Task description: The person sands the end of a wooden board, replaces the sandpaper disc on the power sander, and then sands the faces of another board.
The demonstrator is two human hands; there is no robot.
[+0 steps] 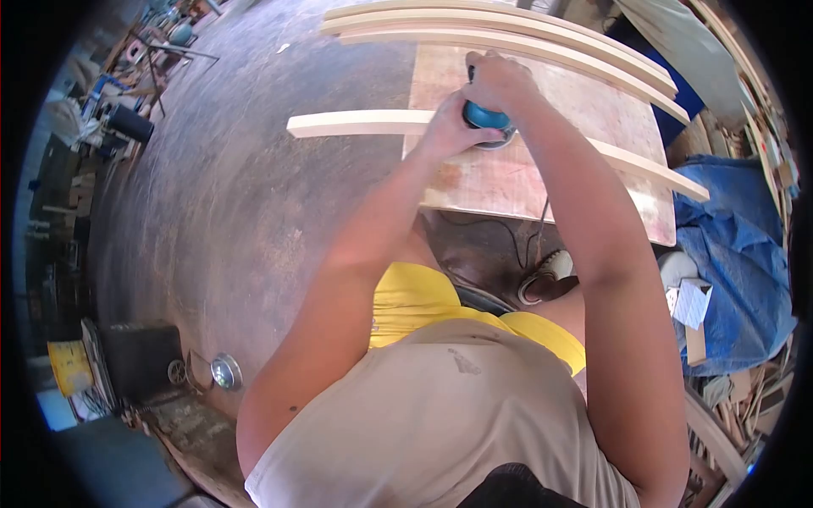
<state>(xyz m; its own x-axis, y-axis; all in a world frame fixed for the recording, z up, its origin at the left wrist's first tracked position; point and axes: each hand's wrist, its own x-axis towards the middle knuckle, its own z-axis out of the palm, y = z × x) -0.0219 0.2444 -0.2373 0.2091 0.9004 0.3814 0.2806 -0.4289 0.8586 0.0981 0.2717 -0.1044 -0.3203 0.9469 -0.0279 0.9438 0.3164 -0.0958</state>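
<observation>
A blue power tool, which looks like a sander [486, 117], rests on a long pale wooden strip [360, 123] that lies across a worktable [500, 190]. My left hand [451, 129] is wrapped round the tool's lower left side, its thumb over the front. On the upper part of the tool my right hand [500, 82] is closed, fingers bent round a dark part. The strip sticks out past the table on both sides, and its middle is hidden by the tool and my hands. A dark cord [542, 233] hangs below the table's near edge.
Several pale strips [517, 42] lie along the table's far side. A blue tarp [737, 254] and scrap wood [745, 394] are at the right. A shoe [555, 267] shows under the near edge. At lower left stand a dark box [140, 360] and a yellow container [69, 367].
</observation>
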